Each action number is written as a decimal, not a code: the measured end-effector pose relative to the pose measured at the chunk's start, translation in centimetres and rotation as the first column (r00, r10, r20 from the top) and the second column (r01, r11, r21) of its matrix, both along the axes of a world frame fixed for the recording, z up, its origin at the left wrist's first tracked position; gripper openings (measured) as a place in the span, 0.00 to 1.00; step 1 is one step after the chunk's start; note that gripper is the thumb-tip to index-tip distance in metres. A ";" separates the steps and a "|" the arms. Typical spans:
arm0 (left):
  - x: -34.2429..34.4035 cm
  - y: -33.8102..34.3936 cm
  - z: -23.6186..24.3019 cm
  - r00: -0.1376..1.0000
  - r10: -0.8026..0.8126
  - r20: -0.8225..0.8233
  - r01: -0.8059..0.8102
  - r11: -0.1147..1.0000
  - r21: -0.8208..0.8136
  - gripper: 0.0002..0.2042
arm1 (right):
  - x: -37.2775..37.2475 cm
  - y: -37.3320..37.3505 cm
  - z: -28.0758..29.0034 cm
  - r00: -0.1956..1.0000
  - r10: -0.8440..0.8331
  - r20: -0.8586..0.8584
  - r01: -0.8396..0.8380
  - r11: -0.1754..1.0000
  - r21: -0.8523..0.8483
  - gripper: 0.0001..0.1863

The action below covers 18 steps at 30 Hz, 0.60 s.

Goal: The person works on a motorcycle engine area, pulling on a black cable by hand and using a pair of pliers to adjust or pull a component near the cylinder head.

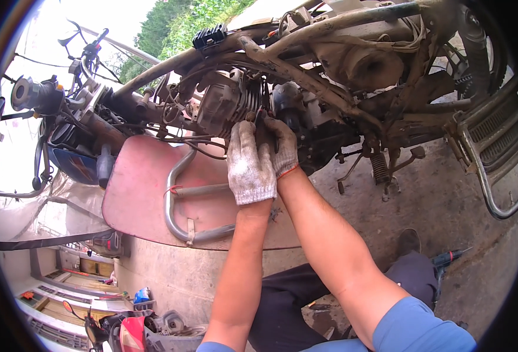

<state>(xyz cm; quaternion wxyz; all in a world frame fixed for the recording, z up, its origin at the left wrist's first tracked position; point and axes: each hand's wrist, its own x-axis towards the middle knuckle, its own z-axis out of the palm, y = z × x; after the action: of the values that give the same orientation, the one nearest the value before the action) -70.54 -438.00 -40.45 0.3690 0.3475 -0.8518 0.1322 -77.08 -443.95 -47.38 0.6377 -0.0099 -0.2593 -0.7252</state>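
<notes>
Though dusty, a distinctly finned grey engine cylinder (pixel 244 98).

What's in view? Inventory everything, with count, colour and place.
Motorcycle: one, brown-grey, across top
Finned engine: one, grey, upper middle
Panel: one, faded red, left of centre
Bent tube: one, silver, overlapping panel
Power tool: one, teal and dark, lower right
Scooter: one, red and dark, lower left
Trees: uncountable, green, top
Left hand: one, white glove, by the engine
Right hand: one, brownish glove, beside left
Sleeves: two, blue, lower edge
Trousers: one pair, dark, lower middle
</notes>
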 end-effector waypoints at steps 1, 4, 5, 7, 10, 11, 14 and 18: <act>0.3 -0.2 0.3 1.000 -0.004 0.001 0.004 0.999 0.042 0.23 | 0.2 0.1 0.4 1.000 -0.002 0.000 0.002 1.000 0.002 0.14; 2.1 -1.4 1.6 0.988 0.054 -0.142 -0.031 0.987 0.158 0.24 | 0.2 1.9 3.0 0.994 0.105 -0.008 -0.105 0.994 0.020 0.12; 1.8 -2.1 2.5 0.979 0.073 -0.193 -0.044 0.988 0.151 0.23 | 0.5 0.5 3.4 0.968 -0.146 -0.204 0.182 0.968 0.174 0.12; 2.4 -2.7 4.3 0.895 0.119 -0.430 0.091 0.895 0.437 0.21 | 0.8 0.8 5.1 0.984 0.177 0.032 -0.180 0.974 0.141 0.11; 1.5 -3.8 6.1 0.959 0.072 -0.273 0.021 0.946 0.324 0.21 | 0.2 0.0 6.5 0.991 0.120 0.064 -0.129 0.976 0.174 0.09; 1.7 -4.0 6.5 0.977 0.047 -0.207 0.001 0.975 0.224 0.21 | 0.1 0.4 7.4 0.986 0.132 0.102 -0.150 0.971 0.185 0.09; 0.7 -4.1 7.8 0.986 0.124 -0.111 -0.105 0.981 0.164 0.18 | -0.1 -0.1 9.1 0.995 0.043 0.084 -0.062 0.971 0.229 0.09; 0.1 -2.6 7.4 0.996 0.083 0.017 -0.082 0.996 -0.036 0.18 | 0.6 1.2 8.9 0.997 0.000 0.081 -0.019 0.971 0.240 0.08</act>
<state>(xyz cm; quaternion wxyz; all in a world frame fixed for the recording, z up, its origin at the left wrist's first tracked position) -70.46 -440.57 -33.02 0.3614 0.3746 -0.8376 0.1654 -76.49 -442.78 -38.52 0.6269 0.0977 -0.1950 -0.7480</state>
